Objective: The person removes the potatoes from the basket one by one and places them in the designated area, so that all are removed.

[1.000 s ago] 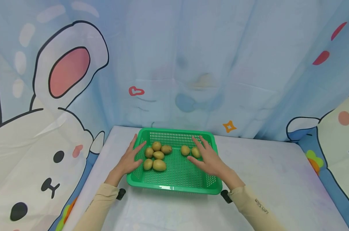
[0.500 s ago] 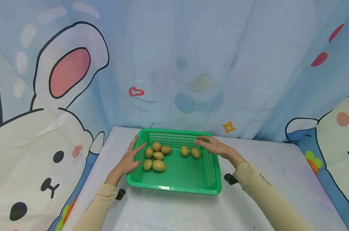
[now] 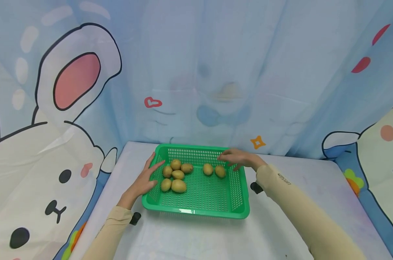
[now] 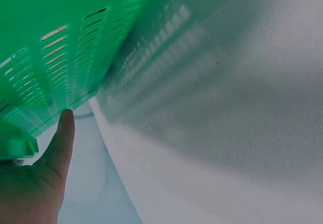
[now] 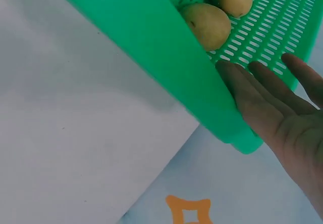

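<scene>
A green plastic basket (image 3: 199, 213) with slotted walls holds several potatoes (image 3: 179, 186), grouped on its left side. Two more potatoes (image 3: 208, 169) lie right of the middle. My left hand (image 3: 145, 182) is at the basket's left rim, fingers spread and holding nothing. In the left wrist view, part of that hand (image 4: 48, 181) shows beside the basket's slotted wall. My right hand (image 3: 236, 157) is at the far right corner, its loosely bent fingers reaching over the rim. The right wrist view shows those fingers (image 5: 270, 85) apart from the potatoes (image 5: 208, 26); whether they touch the rim I cannot tell.
A white cloth (image 3: 300, 187) covers the table under the basket. Behind and beside it hangs a blue printed curtain (image 3: 196, 72) with cartoon rabbits. A black device (image 3: 135, 218) sits at the left wrist, another black device (image 3: 256, 187) at the right.
My right hand has moved from above the right-hand potatoes out to the far right corner of the basket, its fingers less spread. The left hand, basket and potatoes stay in place.
</scene>
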`<state>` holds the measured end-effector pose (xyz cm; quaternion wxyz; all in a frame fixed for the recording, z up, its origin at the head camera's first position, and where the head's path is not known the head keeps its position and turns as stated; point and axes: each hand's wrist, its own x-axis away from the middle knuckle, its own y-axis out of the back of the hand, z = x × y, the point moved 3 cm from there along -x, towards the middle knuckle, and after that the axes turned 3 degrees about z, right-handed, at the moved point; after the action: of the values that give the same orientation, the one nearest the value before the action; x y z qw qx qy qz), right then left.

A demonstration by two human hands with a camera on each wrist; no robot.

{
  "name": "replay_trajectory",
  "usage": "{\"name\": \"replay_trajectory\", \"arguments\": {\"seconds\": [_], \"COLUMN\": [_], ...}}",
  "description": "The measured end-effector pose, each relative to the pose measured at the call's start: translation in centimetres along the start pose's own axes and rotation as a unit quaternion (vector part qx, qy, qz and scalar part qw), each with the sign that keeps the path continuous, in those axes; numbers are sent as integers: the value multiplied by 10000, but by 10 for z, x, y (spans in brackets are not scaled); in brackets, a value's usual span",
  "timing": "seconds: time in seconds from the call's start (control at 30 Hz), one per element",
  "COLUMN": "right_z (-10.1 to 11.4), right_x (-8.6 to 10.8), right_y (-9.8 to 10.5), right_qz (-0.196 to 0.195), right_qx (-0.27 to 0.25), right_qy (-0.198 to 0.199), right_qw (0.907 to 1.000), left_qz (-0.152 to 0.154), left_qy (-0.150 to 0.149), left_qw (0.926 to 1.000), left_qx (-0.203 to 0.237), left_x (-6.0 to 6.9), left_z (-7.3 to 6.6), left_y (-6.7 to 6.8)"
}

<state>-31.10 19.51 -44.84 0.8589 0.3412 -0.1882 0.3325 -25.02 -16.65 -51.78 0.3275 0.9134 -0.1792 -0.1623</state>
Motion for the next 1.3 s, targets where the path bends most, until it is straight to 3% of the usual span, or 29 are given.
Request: {"name": "replay_trajectory", "arguments": {"seconds": [0.47, 0.57, 0.7, 0.9, 1.3], "right_z": [4, 2, -2, -5, -15], "right_x": [-18, -23, -28, -35, -52], "right_y": [-9, -11, -15, -24, -36], "right_qz": [-492, -729, -1069, -1282, -2188], "right_qx": [280, 535, 517, 450, 596], "right_qy": [-438, -574, -878, -1164, -756], "right_qw": [9974, 9942, 9890, 9839, 9710], "left_qz": [-35, -48, -62, -107, -188], "left_qy": [-117, -160, -157, -133, -210], "left_qw": [9996, 9994, 9993, 9993, 9990], "left_qx": [245, 295, 331, 331, 358], "left_x": [0, 0, -1, -1, 0], "left_z": [0, 0, 0, 2, 6], "left_y": [-2, -2, -3, -3, -3]}}
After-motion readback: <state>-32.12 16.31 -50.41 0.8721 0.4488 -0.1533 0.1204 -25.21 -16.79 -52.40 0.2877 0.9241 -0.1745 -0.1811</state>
